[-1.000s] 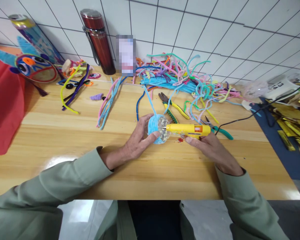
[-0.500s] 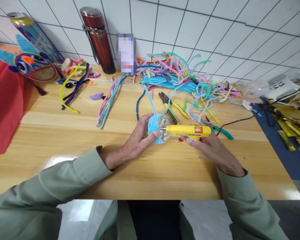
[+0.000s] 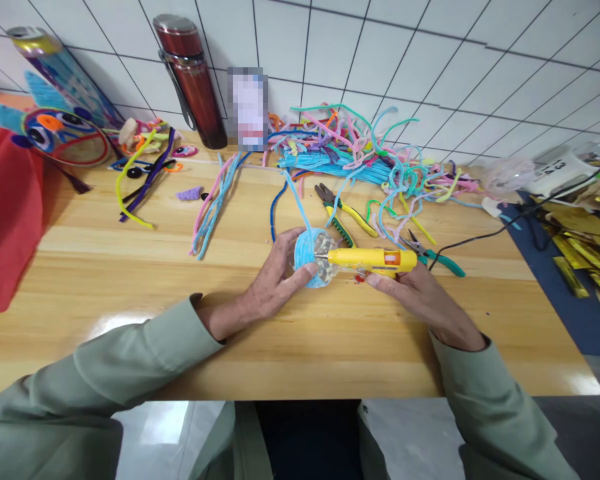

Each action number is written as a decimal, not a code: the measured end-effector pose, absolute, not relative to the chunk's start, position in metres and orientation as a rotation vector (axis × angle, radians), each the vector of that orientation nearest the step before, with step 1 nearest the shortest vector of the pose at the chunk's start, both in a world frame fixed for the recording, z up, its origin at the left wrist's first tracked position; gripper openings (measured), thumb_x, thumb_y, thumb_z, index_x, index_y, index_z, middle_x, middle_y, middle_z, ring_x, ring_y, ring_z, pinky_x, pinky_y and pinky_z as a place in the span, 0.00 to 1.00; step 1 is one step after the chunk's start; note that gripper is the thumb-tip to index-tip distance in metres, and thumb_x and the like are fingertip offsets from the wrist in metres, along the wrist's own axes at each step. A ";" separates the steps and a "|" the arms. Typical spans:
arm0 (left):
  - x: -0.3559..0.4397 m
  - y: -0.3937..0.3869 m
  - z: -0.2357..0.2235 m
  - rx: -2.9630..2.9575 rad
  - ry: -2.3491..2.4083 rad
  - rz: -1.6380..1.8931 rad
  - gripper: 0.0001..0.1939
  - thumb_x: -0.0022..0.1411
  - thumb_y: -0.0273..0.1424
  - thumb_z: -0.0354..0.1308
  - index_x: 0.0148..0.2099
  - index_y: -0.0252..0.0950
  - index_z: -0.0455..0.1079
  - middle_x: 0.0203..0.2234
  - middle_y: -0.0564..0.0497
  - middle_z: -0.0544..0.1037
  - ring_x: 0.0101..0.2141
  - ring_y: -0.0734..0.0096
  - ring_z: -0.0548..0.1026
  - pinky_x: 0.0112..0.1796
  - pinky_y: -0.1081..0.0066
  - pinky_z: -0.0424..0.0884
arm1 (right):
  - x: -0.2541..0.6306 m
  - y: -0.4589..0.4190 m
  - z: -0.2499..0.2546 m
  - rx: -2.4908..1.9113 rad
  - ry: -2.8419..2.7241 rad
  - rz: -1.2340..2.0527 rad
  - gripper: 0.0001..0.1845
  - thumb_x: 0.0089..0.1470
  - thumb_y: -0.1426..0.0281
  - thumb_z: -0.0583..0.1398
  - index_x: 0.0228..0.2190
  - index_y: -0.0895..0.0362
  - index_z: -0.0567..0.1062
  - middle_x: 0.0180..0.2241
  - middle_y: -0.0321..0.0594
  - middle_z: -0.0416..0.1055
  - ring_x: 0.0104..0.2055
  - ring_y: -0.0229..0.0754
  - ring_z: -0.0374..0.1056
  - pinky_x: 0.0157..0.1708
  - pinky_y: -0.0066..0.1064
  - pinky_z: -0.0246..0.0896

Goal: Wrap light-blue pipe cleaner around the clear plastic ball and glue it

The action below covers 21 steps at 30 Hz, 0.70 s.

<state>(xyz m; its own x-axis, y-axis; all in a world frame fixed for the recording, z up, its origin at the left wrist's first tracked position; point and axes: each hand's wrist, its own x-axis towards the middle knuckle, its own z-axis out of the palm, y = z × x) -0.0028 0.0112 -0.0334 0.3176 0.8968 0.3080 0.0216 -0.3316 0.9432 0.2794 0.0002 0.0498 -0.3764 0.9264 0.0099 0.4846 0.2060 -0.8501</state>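
My left hand (image 3: pixel 280 277) grips a round, clear-looking piece (image 3: pixel 326 257) partly wrapped in light blue pipe cleaner (image 3: pixel 305 248). A loose end of that pipe cleaner sticks up and away from the wrapped part. In my right hand (image 3: pixel 413 290) is a yellow hot glue gun (image 3: pixel 370 259), its metal nozzle pointing left at the edge of the blue wrapping. Whether the nozzle touches the wrapping I cannot tell. My right fingers are wrapped round the handle, largely hidden. Just beyond the hands lie yellow-and-green pliers (image 3: pixel 347 217), and teal-handled pliers (image 3: pixel 445 262) rest behind my right hand.
A tangled heap of coloured pipe cleaners (image 3: pixel 340 163) lies along the tiled wall. Left of it stand a red thermos (image 3: pixel 195 83), a blurred-out upright card (image 3: pixel 249 110) and a decorated blue mask-like craft (image 3: pixel 63 137). A black cord (image 3: pixel 510 223) runs across the right side.
The whole view has shifted slightly. My hands, the wrapped piece and the glue gun keep nearly the same positions to each other.
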 end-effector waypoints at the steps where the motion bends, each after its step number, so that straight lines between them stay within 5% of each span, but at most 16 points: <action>1: -0.003 0.011 -0.034 1.637 0.852 1.158 0.30 0.76 0.45 0.61 0.73 0.48 0.55 0.67 0.43 0.66 0.66 0.51 0.67 0.70 0.45 0.63 | 0.280 0.001 0.050 -1.306 -1.953 1.074 0.20 0.64 0.49 0.65 0.42 0.52 0.84 0.39 0.42 0.84 0.40 0.51 0.79 0.42 0.40 0.78; 21: -0.003 0.011 -0.032 1.645 0.873 1.151 0.31 0.75 0.46 0.60 0.73 0.46 0.55 0.67 0.42 0.65 0.66 0.50 0.67 0.70 0.44 0.63 | 0.282 0.001 0.045 -1.274 -1.972 1.050 0.17 0.66 0.52 0.65 0.41 0.52 0.84 0.37 0.40 0.83 0.38 0.49 0.77 0.42 0.40 0.77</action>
